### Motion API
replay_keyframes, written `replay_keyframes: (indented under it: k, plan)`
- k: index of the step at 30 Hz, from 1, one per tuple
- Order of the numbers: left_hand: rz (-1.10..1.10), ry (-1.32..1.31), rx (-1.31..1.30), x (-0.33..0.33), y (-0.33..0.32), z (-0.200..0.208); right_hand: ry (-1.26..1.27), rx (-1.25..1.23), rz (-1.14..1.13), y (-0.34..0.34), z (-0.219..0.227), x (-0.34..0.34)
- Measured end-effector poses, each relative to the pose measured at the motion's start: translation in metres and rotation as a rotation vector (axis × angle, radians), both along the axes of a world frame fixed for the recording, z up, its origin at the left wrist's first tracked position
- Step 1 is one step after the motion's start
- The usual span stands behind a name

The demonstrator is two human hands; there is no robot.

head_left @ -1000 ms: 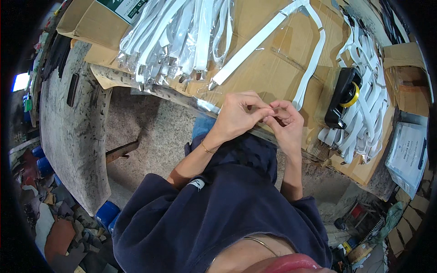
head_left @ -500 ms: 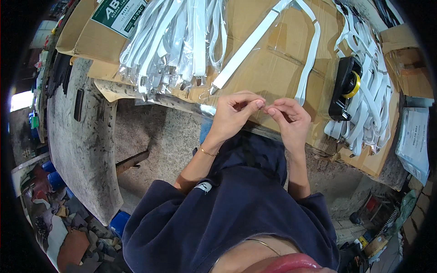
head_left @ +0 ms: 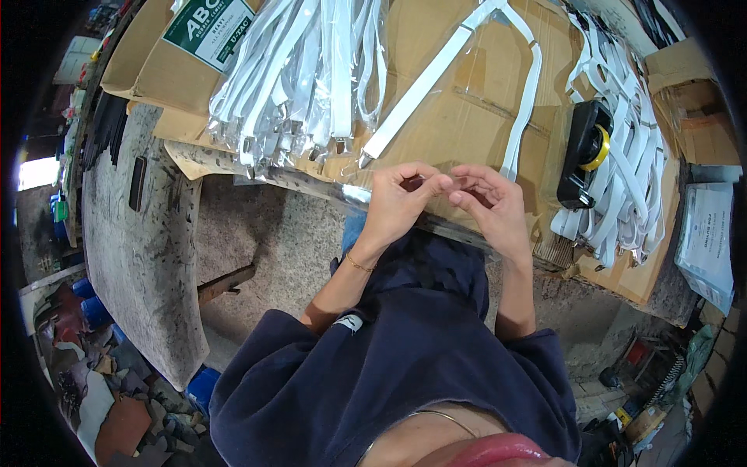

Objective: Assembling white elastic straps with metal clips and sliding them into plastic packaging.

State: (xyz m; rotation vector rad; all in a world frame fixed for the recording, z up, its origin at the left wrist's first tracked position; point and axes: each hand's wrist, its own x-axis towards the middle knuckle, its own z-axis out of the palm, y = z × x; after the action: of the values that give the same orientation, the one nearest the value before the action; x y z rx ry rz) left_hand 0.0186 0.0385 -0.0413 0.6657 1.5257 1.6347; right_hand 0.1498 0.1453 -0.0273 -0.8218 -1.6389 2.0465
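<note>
White suspenders (head_left: pixel 424 87) with metal clips lie on the cardboard in front of me, inside what looks like a clear plastic sleeve. At the near edge of that cardboard, my left hand (head_left: pixel 395 201) is closed in a pinch of thumb and forefinger. Opposite it, my right hand (head_left: pixel 498 212) has its fingers curled toward the thumb, almost touching the left fingertips. Whatever lies between the fingertips is too thin and clear to name. A black tape dispenser (head_left: pixel 580 159) with a yellow-cored roll stands to the right of my right hand.
Bagged white suspenders (head_left: pixel 299 86) are piled at the left, beside a cardboard box (head_left: pixel 144 58). Loose white suspenders (head_left: pixel 630 171) heap up at the right. A dark flat object (head_left: pixel 138 184) rests on the worn side table (head_left: pixel 148 257). Scraps (head_left: pixel 124 420) litter the lower left.
My fingers have shifted slightly, the right fingers lifting and the right thumb moving a little away from the left fingertips. The suspenders stay where they were.
</note>
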Motion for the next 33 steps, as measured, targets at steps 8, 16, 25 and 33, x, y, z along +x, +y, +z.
replay_keyframes:
  k: [8, 16, 25, 33]
  plan:
    - [0.157, -0.224, 0.159, 0.002, 0.003, 0.002, 0.068, 0.056, -0.163, -0.003, -0.012, -0.003]
    - [0.137, 0.037, 0.069, 0.003, 0.001, 0.004, 0.024, 0.105, -0.039, 0.012, -0.003, -0.001]
    - [0.052, -0.022, 0.093, 0.008, 0.006, 0.009, 0.034, 0.066, -0.086, 0.004, -0.004, 0.003]
    - [0.052, -0.086, 0.15, 0.013, 0.007, 0.006, 0.089, 0.029, -0.117, -0.002, -0.01, 0.007]
